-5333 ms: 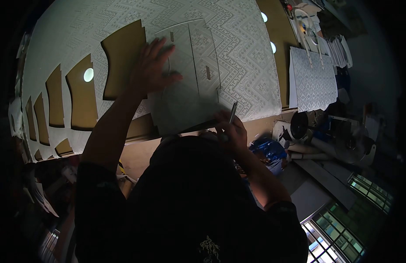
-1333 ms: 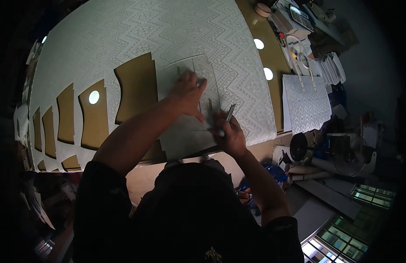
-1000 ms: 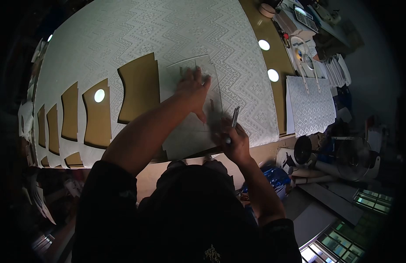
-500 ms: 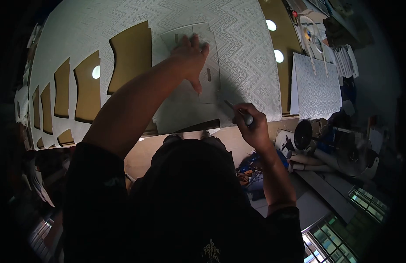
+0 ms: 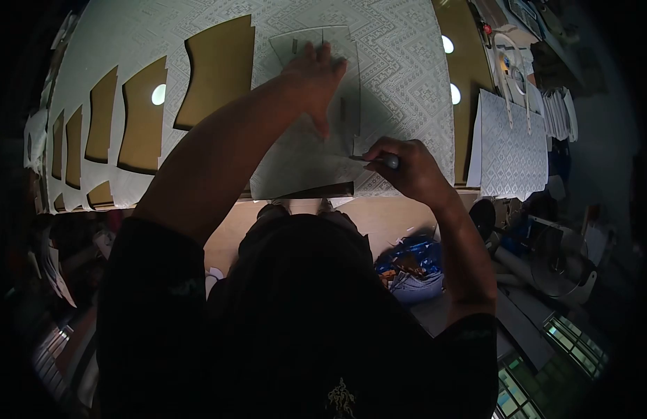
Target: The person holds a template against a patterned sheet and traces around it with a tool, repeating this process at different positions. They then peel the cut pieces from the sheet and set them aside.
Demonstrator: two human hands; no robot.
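Note:
My left hand (image 5: 315, 80) lies with fingers spread on a clear template (image 5: 348, 105), pressing it onto a pale patterned sheet (image 5: 400, 70). The template has a curved top edge and small slots. My right hand (image 5: 410, 167) grips a knife (image 5: 390, 161) with a rounded grey handle, its thin blade pointing left. The tip is close to the template's lower right corner. Left of the template, several curved cut-outs (image 5: 218, 70) in the sheet bare the brown surface below. A dark strip (image 5: 313, 190) shows along the sheet's near edge.
At the right end of the table hangs a folded patterned sheet (image 5: 512, 146), with a white-handled tool (image 5: 508, 77) above it. On the floor, a blue bag of scraps (image 5: 413, 269) stands below my right forearm, and a fan (image 5: 557, 262) stands farther right.
My right hand has brought the knife left, so its tip is now near the template's lower corner. My left hand keeps its place on the template; the whole view has shifted slightly.

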